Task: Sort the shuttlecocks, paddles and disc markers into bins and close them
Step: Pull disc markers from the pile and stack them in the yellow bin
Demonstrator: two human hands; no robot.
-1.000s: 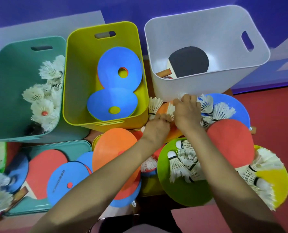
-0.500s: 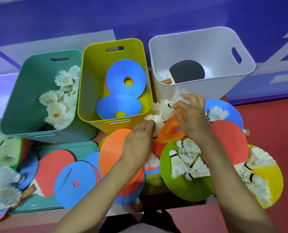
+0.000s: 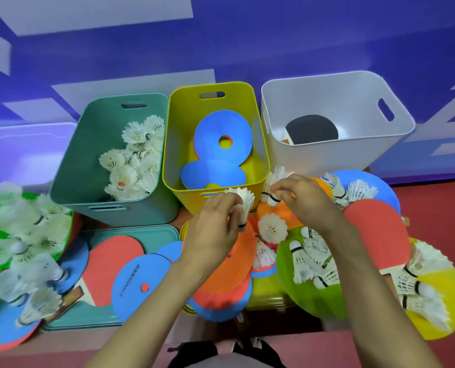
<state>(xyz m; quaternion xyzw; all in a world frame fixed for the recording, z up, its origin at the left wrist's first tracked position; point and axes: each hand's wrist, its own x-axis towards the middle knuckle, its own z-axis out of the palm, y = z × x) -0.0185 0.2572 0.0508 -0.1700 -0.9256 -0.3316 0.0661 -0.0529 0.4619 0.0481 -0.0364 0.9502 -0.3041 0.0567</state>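
My left hand [image 3: 215,232] grips a white shuttlecock [image 3: 243,201] in front of the yellow bin [image 3: 173,155], which holds blue disc markers [image 3: 222,134]. My right hand [image 3: 300,197] pinches another shuttlecock [image 3: 273,181] by its cork, just right of the first. The teal bin [image 3: 83,160] at the left holds several shuttlecocks [image 3: 130,166]. A black paddle [image 3: 311,128] lies in the white bin [image 3: 327,152] at the right. More shuttlecocks [image 3: 311,261] lie on a green disc [image 3: 300,296] under my right forearm.
A teal lid [image 3: 130,229] lies in front of the teal bin under a red paddle [image 3: 112,261] and a blue disc [image 3: 138,285]. Orange discs [image 3: 226,272], a red paddle [image 3: 377,232], a yellow disc [image 3: 444,301] and loose shuttlecocks [image 3: 22,251] crowd the front. A white lid [image 3: 22,152] lies far left.
Both hands have lifted off the pile, each with a shuttlecock, and moved left toward the yellow bin's front. The view has tilted up and away.
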